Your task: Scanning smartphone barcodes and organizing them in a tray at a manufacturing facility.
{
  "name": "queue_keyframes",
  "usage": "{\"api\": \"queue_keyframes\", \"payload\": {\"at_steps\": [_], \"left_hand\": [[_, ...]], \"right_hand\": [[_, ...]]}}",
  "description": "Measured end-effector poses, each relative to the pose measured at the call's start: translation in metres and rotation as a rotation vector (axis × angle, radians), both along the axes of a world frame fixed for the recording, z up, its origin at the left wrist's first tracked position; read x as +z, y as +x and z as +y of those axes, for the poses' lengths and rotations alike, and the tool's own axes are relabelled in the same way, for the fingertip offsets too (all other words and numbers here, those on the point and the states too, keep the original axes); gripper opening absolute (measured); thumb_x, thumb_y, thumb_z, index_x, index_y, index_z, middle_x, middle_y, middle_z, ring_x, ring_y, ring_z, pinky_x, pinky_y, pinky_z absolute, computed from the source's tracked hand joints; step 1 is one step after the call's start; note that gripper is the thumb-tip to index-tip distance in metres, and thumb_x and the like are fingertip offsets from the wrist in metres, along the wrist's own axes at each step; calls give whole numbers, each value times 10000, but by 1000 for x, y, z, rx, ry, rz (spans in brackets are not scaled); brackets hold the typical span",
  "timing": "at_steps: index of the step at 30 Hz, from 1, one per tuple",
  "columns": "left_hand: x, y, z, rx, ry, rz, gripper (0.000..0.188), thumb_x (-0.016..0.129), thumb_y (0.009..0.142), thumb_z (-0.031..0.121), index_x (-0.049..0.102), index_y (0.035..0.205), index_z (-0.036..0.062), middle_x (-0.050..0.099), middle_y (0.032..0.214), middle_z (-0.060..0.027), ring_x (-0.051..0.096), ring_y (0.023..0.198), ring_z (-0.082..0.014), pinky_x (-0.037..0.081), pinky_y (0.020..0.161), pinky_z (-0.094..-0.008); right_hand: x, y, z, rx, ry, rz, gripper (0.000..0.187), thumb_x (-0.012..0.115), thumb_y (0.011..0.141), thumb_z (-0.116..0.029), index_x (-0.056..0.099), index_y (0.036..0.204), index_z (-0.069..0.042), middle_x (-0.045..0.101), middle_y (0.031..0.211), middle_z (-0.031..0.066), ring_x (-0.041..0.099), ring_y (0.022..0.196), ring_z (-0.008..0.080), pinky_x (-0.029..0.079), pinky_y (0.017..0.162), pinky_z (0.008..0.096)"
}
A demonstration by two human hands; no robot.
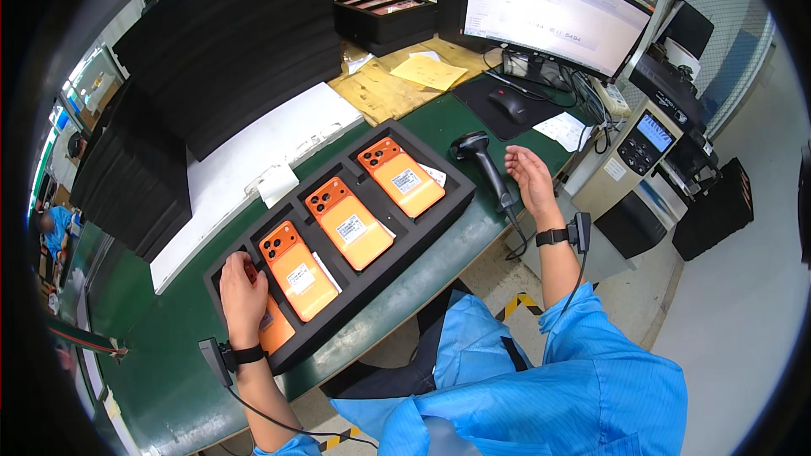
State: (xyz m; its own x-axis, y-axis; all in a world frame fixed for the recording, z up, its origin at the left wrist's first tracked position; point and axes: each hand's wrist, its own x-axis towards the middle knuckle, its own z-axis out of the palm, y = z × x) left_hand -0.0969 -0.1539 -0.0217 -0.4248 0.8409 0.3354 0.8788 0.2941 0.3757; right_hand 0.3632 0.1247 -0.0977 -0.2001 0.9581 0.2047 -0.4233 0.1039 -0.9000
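1. On my feed, clocking from the middle of the black foam tray (372,278), my left hand (245,295) is at 8 o'clock. Its fingers curl over the camera end of the leftmost orange phone (274,328); I can't tell whether they grip it or only rest there. A lift pinched at that end alone could let the phone twist against the slot wall.
2. The second phone (299,272), near 8 o'clock, has a white slip (326,273) beside it; a brushing knuckle could drag that loose.
3. The third phone (351,224) lies near the middle, the fourth (402,177) between 1 and 2.
4. At 2 o'clock a black scanner (483,171) lies on the green worktop (169,371). Its cable hangs near the edge, so a sweeping forearm could snag it.
5. Between 2 and 3, my right hand (530,176) hovers beside the scanner, fingers loosely extended and holding nothing.
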Motion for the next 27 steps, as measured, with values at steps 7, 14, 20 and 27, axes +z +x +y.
{"api": "queue_keyframes", "payload": {"at_steps": [7,14,20,27], "left_hand": [[-8,-9,1,-23,9,16,261,635,739,11,508,967,11,566,917,-170,563,885,-369,445,794,-446],[-9,-8,-2,-29,-19,8,268,633,739,4,498,970,-3,566,919,-171,558,894,-367,440,794,-444],[-9,-9,-2,-24,-26,14,264,631,738,7,498,966,-7,565,926,-175,555,893,-368,440,796,-442],[-10,-10,-1,-37,-14,7,281,635,734,10,503,981,-9,567,932,-172,558,890,-364,446,795,-432]], "right_hand": [[6,22,-35,-224,-51,62,218,534,963,-169,627,1088,-17,620,926,24,571,835,105,461,752,241],[-22,159,-61,-819,-17,-60,171,554,946,-165,648,1004,-35,585,778,-20,525,656,60,415,586,192],[3,222,-53,-1038,-61,-17,214,584,936,-210,603,1088,-60,576,872,-15,530,691,65,425,602,203],[29,235,-31,-948,-5,77,279,612,946,-296,613,1089,-56,594,911,-8,545,735,73,436,653,229]]}}
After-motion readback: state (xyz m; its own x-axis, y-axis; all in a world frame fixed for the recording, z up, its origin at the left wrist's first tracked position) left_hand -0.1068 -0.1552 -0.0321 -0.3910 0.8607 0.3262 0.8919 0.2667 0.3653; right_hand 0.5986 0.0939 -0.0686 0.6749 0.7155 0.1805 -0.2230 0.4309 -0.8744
